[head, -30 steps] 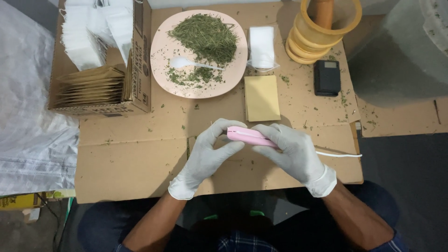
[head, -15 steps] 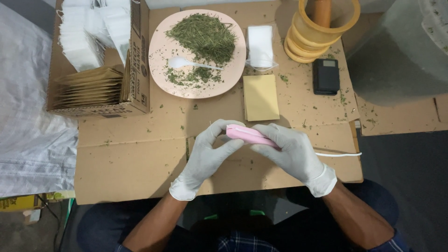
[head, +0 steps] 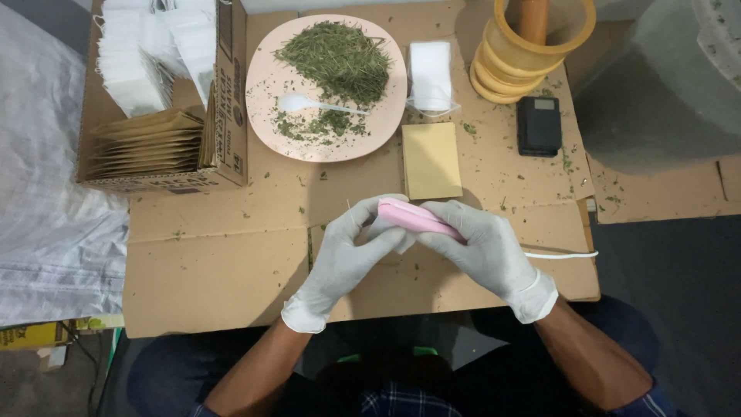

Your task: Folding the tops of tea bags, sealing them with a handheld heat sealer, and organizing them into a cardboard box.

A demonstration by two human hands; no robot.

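Note:
Both my hands wear white gloves and meet over the cardboard sheet (head: 216, 262). My right hand (head: 485, 249) grips a pink hand-held sealer (head: 417, 217), whose white cord (head: 563, 255) trails off to the right. My left hand (head: 343, 251) pinches a small white filter bag (head: 391, 233) right under the sealer's tip; most of the bag is hidden by my fingers.
A pink plate (head: 266, 116) holds dried green herbs (head: 336, 58) and a white spoon (head: 297, 103). Beside it lie a stack of white bags (head: 431, 73), a yellow envelope (head: 431, 161) and a black pocket scale (head: 539, 126). Stacked yellow tubs (head: 502, 73) stand at back right. An open carton (head: 228, 116) sits at left.
The sealer's tip has risen a little and more of the white bag shows beneath it. Both hands stay in nearly the same place.

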